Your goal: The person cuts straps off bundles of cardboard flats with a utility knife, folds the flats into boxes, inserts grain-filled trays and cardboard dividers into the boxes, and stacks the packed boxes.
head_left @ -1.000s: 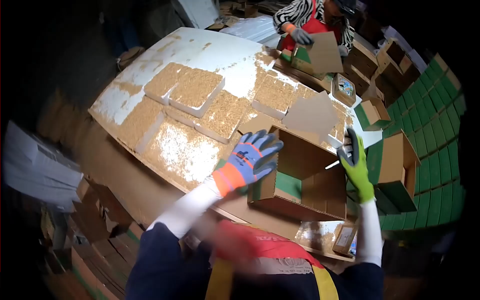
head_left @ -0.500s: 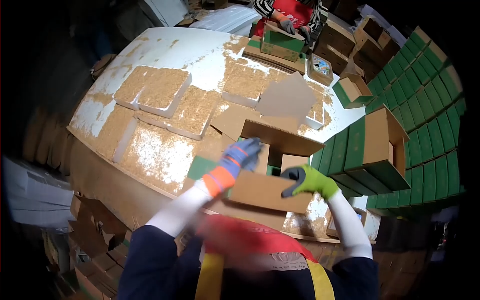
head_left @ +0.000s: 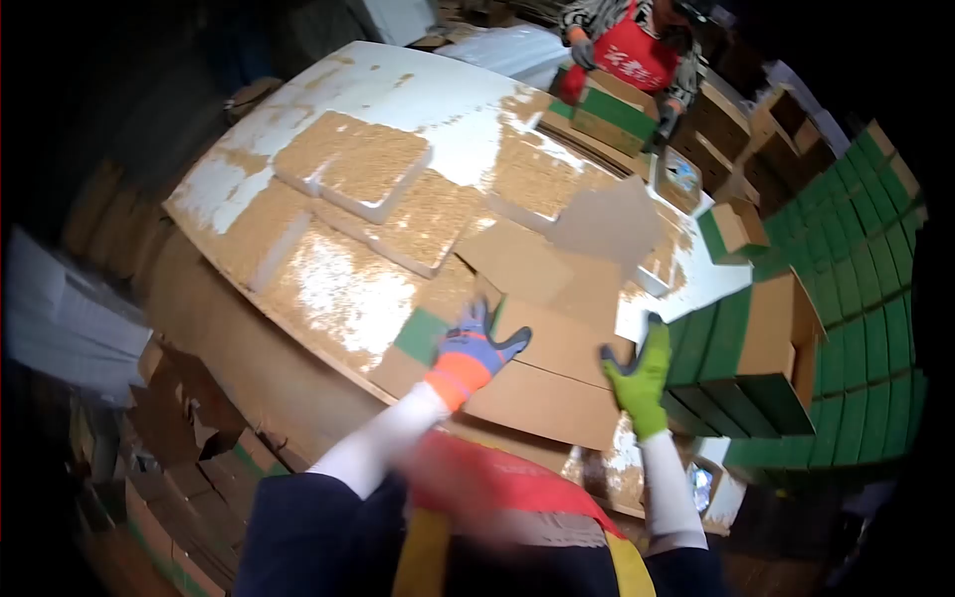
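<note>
A brown cardboard box (head_left: pixel 547 391) lies in front of me with its top flaps folded down, meeting along a seam. My left hand (head_left: pixel 476 350), in a blue and orange glove, rests at the box's left end with its fingers spread. At the right end is my right hand (head_left: pixel 642 383), in a lime-green glove with dark fingertips, its thumb and fingers apart. The box's inside is hidden under the flaps. Flat brown cardboard sheets (head_left: pixel 512 261) and a greyish sheet (head_left: pixel 607 227) lie just beyond it.
Trays filled with sawdust-like material (head_left: pixel 353 159) stand on the white table (head_left: pixel 453 124). Green and brown boxes (head_left: pixel 741 348) are stacked at the right. Across the table, a person in a red apron (head_left: pixel 637 55) handles another box (head_left: pixel 615 109). Cartons (head_left: pixel 189 497) lie at lower left.
The box's raised far flap has come down and its opening is covered. My hands have moved apart to the box's two ends, with fingers spread. The view has shifted.
</note>
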The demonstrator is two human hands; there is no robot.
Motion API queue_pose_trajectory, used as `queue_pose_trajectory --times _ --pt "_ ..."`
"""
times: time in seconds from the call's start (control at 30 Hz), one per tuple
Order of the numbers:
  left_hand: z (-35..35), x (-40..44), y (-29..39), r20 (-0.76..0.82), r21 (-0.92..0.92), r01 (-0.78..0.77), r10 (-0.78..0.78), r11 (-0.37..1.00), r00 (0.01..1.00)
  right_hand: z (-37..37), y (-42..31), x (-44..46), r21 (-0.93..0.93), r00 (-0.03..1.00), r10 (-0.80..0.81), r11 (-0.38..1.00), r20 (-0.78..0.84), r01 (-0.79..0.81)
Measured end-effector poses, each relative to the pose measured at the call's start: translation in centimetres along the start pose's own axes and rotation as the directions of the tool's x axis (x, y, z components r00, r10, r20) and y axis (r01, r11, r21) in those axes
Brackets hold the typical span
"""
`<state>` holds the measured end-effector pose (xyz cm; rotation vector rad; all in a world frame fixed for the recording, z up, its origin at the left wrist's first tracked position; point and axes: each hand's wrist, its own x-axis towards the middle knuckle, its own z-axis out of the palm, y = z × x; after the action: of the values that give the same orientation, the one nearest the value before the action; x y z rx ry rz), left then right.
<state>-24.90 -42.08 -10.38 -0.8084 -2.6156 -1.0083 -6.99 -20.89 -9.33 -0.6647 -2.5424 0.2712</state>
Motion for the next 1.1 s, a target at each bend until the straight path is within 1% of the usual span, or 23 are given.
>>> queue_pose_trajectory --times 0.03,0.07,0.1,0.17,0.23,0.27,0.3,0.37,0.4,0.47,0.53,0.57,0.67,0.77,0.8,0.87,0.9,0.93,0.97,1.0,1.03,1.07,1.1 --pt "-0.5 1.2 -0.4 0.414 0.006 0.153 -0.142 0.988 0.899 -0.6 0.9 -0.3 0.124 0.987 0.163 0.979 0.015 -0.163" --pt "-1.0 1.1 -0.2 0.754 0.065 0.296 -0.241 0.953 0.61 -3.0 0.8 0.2 0.227 0.803 0.458 0.795 0.382 -0.562" --pt "-1.7 0.4 0.2 0.739 0.074 0.308 -0.26 0.949 0.622 -4.0 2.9 -0.1 0.209 0.565 0.477 0.61 0.674 -0.764" --pt "-3.1 -1.1 1.5 0.505 -0.245 0.075 0.061 0.967 0.861 -5.5 6.7 -2.0 0.245 0.344 0.254 0.351 0.904 -0.904" --pt "-4.4 -2.0 1.3 0.202 -0.421 -0.24 0.348 0.875 0.916 -9.4 3.9 -3.3 0.35 0.35 -0.047 0.001 0.936 -0.937" --pt "-5.4 -1.8 1.3 0.213 -0.459 -0.32 0.453 0.829 0.866 -10.4 2.1 -4.3 0.386 0.401 -0.117 -0.127 0.909 -0.914" --pt "-5.1 -2.6 0.6 0.195 -0.332 -0.488 0.565 0.807 0.802 -9.8 1.2 -5.8 0.473 0.493 -0.08 -0.186 0.866 -0.861" --pt "-5.2 -1.9 -0.5 0.194 -0.712 -0.237 0.508 0.661 0.839 -5.2 -0.2 -9.8 0.774 0.724 0.286 -0.126 0.627 -0.621" --pt "-2.0 -1.9 -3.2 0.353 -0.815 0.129 0.307 0.565 0.884 -2.1 2.7 -12.2 0.69 0.795 0.246 0.399 0.554 -0.604" --pt "-2.0 -1.3 -3.6 0.552 -0.471 0.239 0.072 0.849 0.831 2.0 3.7 -16.7 0.419 0.795 0.165 0.778 0.583 -0.468" --pt "-1.4 -1.7 -4.1 0.72 -0.093 0.241 -0.102 0.966 0.687 7.1 7.4 -22.6 0.135 0.805 0.172 0.945 0.568 -0.297" --pt "-0.7 -1.4 -4.1 0.787 0.067 0.182 -0.165 0.981 0.594 6.3 7.2 -21.4 0.243 0.721 0.301 0.803 0.624 -0.544" --pt "0.2 -0.8 -4.4 0.789 0.082 0.175 -0.171 0.981 0.591 1.3 7.1 -12.2 0.324 0.871 0.024 0.923 0.49 -0.208" --pt "-2.5 0.9 -3.7 0.824 0.036 0.248 -0.169 0.968 0.541 1.8 0.9 -4.0 0.58 0.96 0.277 0.779 0.023 -0.239" --pt "-3.1 1.4 -5.6 0.821 -0.161 0.388 -0.095 0.907 0.562 3.4 0.5 -2.8 0.374 0.949 0.208 0.882 0.238 -0.287" --pt "-0.8 2.1 -16.1 0.498 -0.151 0.465 -0.339 0.873 0.798 5.1 -0.5 -2.2 0.465 0.926 0.278 0.805 0.254 -0.369" --pt "0.2 2.4 -21.2 0.296 -0.174 0.494 -0.433 0.852 0.851 4.6 -0.7 -1.6 0.533 0.892 0.321 0.718 0.318 -0.448" --pt "-1.2 4.4 -28.1 -0.028 -0.484 0.48 -0.561 0.732 0.827 5.7 0.8 -1.9 0.479 0.926 0.287 0.795 0.243 -0.373" --pt "-4.3 5.4 -33.9 -0.232 -0.219 0.677 -0.712 0.702 0.663 5.8 0.7 -2.0 0.47 0.926 0.291 0.8 0.241 -0.373" --pt "-7.4 6.5 -39.7 -0.415 -0.04 0.867 -0.797 0.497 0.438 5.4 0.3 -1.7 0.479 0.926 0.283 0.795 0.25 -0.372" --pt "-8.7 7.5 -46.6 -0.365 -0.145 0.984 -0.93 0.102 0.043 5.1 0.1 -1.6 0.487 0.927 0.277 0.792 0.253 -0.369" --pt "-8.5 7.5 -51.1 -0.408 -0.267 0.963 -0.903 -0.019 -0.131 5.6 1.0 -1.9 0.462 0.938 0.266 0.819 0.223 -0.341" --pt "-9.3 7.9 -52.7 -0.23 -0.275 0.956 -0.958 -0.105 -0.172 6.1 2.1 -2.3 0.451 0.941 0.271 0.827 0.204 -0.336"
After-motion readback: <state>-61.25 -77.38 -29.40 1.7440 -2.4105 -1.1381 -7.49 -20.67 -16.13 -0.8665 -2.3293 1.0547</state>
